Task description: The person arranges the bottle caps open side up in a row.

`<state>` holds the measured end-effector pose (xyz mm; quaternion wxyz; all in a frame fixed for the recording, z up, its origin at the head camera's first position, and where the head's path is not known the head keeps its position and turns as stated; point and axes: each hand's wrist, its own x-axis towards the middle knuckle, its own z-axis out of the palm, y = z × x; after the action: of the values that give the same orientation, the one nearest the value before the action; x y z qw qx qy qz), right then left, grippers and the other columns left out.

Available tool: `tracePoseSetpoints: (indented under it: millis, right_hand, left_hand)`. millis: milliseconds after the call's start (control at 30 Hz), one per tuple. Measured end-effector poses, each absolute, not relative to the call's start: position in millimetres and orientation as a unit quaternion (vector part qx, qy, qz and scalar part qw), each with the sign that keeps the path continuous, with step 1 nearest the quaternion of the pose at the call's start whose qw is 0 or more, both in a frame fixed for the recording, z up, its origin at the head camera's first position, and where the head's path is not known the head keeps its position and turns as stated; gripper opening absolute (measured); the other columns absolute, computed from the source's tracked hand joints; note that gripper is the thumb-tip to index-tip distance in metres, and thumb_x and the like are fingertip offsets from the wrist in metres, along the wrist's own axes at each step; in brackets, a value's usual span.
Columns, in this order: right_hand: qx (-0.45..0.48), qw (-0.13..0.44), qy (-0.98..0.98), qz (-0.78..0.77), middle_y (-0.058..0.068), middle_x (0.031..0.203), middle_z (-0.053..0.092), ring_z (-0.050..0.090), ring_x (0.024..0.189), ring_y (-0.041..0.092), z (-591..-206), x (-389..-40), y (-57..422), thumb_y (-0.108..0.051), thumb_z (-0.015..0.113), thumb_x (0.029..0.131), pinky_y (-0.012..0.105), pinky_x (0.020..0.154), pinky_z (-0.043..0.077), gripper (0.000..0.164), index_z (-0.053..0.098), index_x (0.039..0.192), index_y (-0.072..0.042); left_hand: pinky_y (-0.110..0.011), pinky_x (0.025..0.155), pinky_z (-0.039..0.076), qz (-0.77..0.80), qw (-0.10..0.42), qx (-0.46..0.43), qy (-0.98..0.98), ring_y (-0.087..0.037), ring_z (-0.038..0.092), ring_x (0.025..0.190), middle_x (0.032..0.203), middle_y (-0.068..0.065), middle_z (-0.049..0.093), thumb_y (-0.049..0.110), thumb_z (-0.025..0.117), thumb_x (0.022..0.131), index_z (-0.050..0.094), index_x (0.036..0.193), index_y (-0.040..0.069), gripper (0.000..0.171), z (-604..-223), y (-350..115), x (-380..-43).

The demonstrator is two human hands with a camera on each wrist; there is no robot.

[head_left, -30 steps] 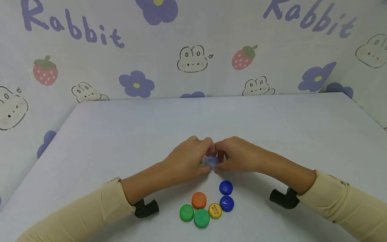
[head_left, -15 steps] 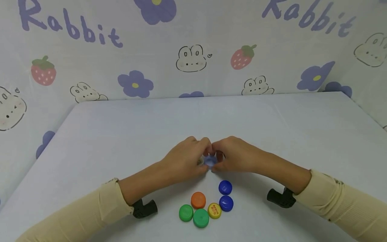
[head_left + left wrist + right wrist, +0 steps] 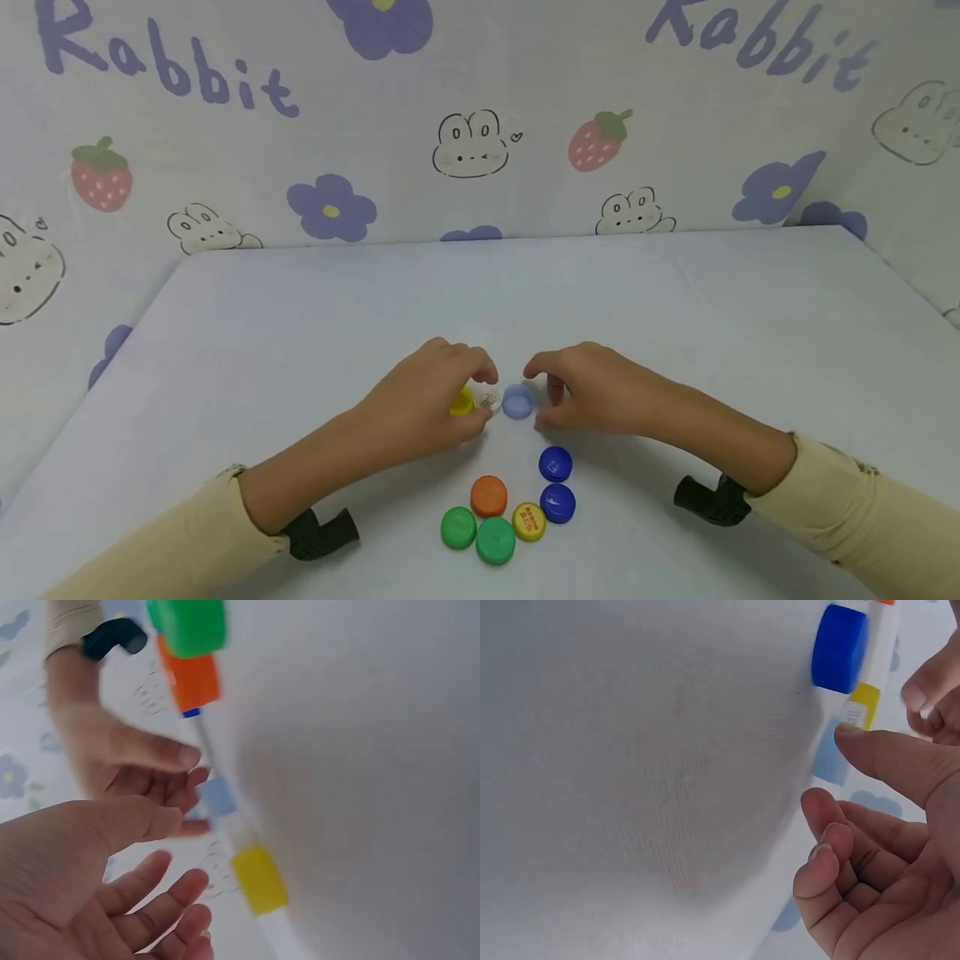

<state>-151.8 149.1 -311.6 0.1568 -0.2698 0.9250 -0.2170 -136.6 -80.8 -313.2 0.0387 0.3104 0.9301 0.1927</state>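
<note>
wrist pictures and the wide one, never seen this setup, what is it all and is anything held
No machine here: these are a person's left hand and right hand, bare. The wide picture is taken from the person's head, looking forward and down; the closer two are taken from each wrist. On the white tabletop, a yellow cap, a clear cap and a light blue cap sit in a row by the hands. Nearer the person lie two green caps, an orange cap, another yellow cap and two dark blue caps. Neither hand holds anything.

Right hand (image 3: 891, 876) near light-blue cap (image 3: 829, 759)
</note>
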Motion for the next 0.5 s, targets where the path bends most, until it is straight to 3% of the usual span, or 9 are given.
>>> tracePoseSetpoints:
  millis: [333, 500]
  right_hand:
    - [-0.344, 0.146, 0.905, -0.204, -0.013, 0.067, 0.052, 0.048, 0.062, 0.005, -302, -111, 140, -0.023, 0.08, 0.091, 0.024, 0.058, 0.044, 0.015, 0.076, 0.103, -0.014]
    - [-0.389, 0.138, 0.893, -0.182, -0.016, 0.067, 0.051, 0.043, 0.059, 0.002, -308, -100, 128, -0.02, 0.08, 0.089, 0.023, 0.06, 0.043, 0.014, 0.076, 0.101, -0.013]
  left_hand:
    - [-0.028, 0.074, 0.05, 0.215, 0.122, 0.334, 0.91, -0.013, 0.053, 0.086, 0.085, 0.01, 0.06, 0.025, 0.079, 0.089, 0.076, 0.094, 0.019, 0.009, -307, -110, -99]
    - [-0.024, 0.07, 0.048, 0.207, 0.099, 0.363, 0.903, -0.009, 0.051, 0.082, 0.081, 0.011, 0.058, 0.027, 0.079, 0.088, 0.076, 0.094, 0.016, 0.013, -312, -111, -90]
